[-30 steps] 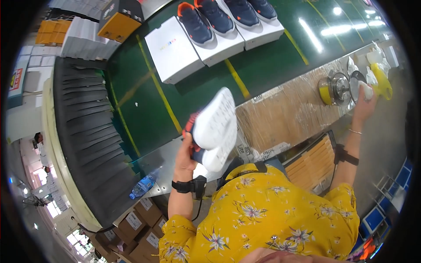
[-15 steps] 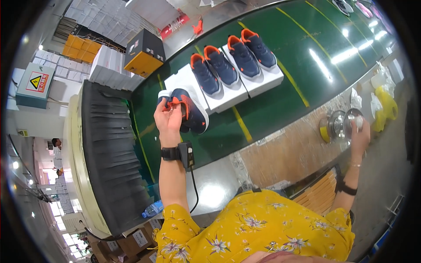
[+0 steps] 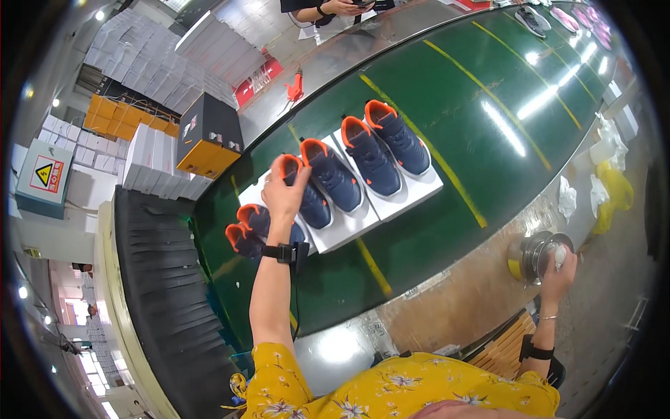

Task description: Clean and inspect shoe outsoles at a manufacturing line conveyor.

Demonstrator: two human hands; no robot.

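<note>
My left hand (image 3: 283, 197) is closed on the heel collar of a navy sneaker (image 3: 316, 208) with orange lining. Its mate, another navy sneaker (image 3: 332, 176), stands to its right on the same white shoebox (image 3: 347, 234). A third pair of sneakers (image 3: 382, 159) rests on the white shoebox to the right. At the left, one more pair of sneakers (image 3: 252, 222) is partly covered by my wrist. Over at the right, my right hand (image 3: 560, 278) grips a white wad (image 3: 558, 255) against a round metal pot (image 3: 536, 255); its fingers are partly hidden.
The green conveyor belt (image 3: 447, 140) has yellow lines. A black strip curtain (image 3: 164, 272) borders its left end. A black and orange box (image 3: 208, 136) and an orange-red tool (image 3: 295, 85) lie beyond. Yellow and white plastic bags (image 3: 614, 199) are at right. Another person's hands (image 3: 342, 7) show far away.
My left hand has let go of the leftmost sneakers and moved to the middle pair, taking a collar. The metal dish by my right hand has come down toward the pot. The view has shifted.
</note>
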